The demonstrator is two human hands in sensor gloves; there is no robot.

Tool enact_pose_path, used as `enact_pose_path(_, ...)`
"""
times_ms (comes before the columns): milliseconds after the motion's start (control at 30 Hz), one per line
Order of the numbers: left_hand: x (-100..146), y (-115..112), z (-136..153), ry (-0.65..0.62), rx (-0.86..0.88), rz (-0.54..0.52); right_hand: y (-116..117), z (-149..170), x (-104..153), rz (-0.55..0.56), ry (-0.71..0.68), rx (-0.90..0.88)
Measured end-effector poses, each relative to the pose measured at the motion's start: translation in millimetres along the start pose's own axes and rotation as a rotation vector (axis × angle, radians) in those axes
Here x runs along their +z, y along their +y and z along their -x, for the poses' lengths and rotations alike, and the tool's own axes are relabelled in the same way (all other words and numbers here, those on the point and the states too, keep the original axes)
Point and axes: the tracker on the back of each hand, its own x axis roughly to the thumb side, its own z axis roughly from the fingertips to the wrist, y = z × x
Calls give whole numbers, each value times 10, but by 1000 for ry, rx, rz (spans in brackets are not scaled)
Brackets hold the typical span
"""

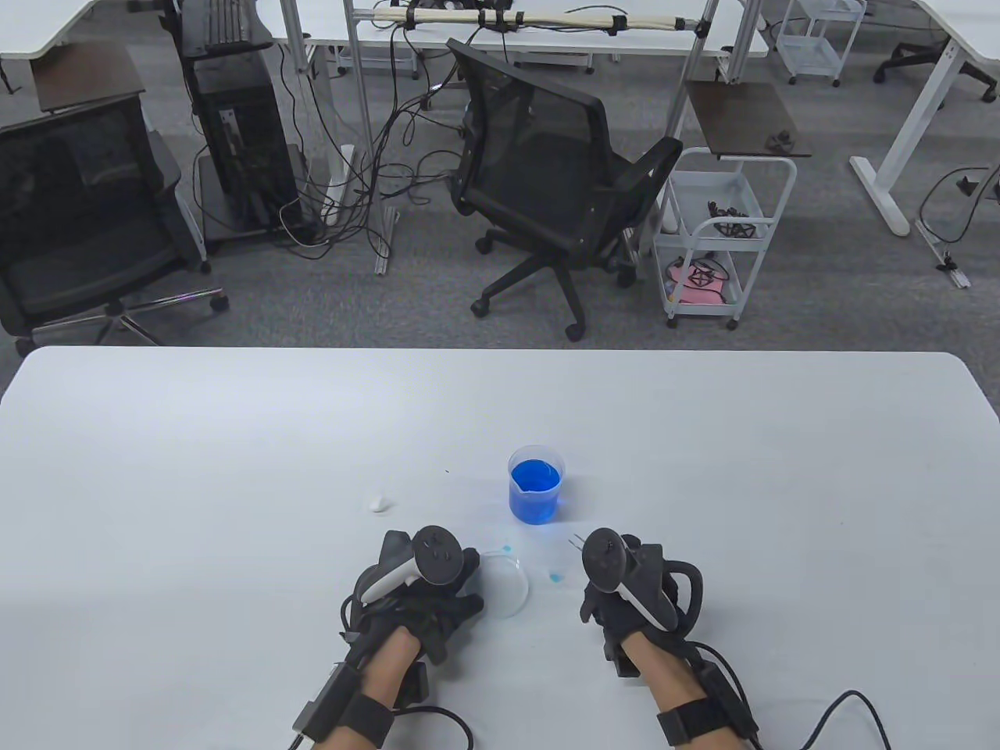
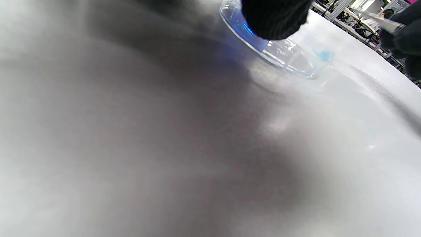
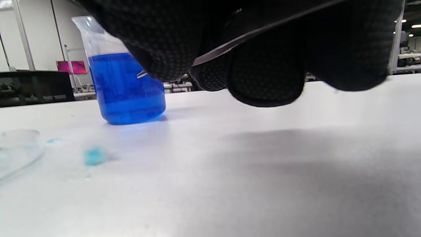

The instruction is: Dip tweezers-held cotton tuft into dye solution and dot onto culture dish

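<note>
A clear beaker of blue dye (image 1: 536, 491) stands on the white table; it also shows in the right wrist view (image 3: 126, 89). A clear culture dish (image 1: 506, 584) lies in front of it. My left hand (image 1: 422, 594) lies at the dish's left edge, and in the left wrist view one fingertip (image 2: 273, 16) rests on the rim of the dish (image 2: 286, 57). My right hand (image 1: 625, 586) grips metal tweezers (image 3: 230, 44). Their tips (image 1: 576, 539) point toward the beaker, with no cotton seen in them. A white cotton tuft (image 1: 380, 502) lies on the table to the left.
A blue dye spot (image 1: 555, 577) marks the table between the dish and my right hand; it also shows in the right wrist view (image 3: 93, 156). A fainter spot (image 1: 506, 545) lies by the dish's far rim. Office chairs and carts stand beyond the far edge.
</note>
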Motion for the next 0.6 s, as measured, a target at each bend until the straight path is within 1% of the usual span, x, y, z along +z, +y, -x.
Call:
enact_pose_path(67,1,-2,2,-3,5,1,69,-13,-30,-44,13,46)
enact_pose_path(200,3,-5,1,-3,6,1,171,-34,-55,-89,17,89)
enact_pose_path(300,4,-8,3,-4,6,1,264,-42,-61,-171,27,131)
enact_pose_path(433,5,-13,3,-6,9,1,274,-58,-34,-154,3,151)
enact_pose_path(600,3,-19,8,-13,24,3,276,-39,-27,-166,5,138)
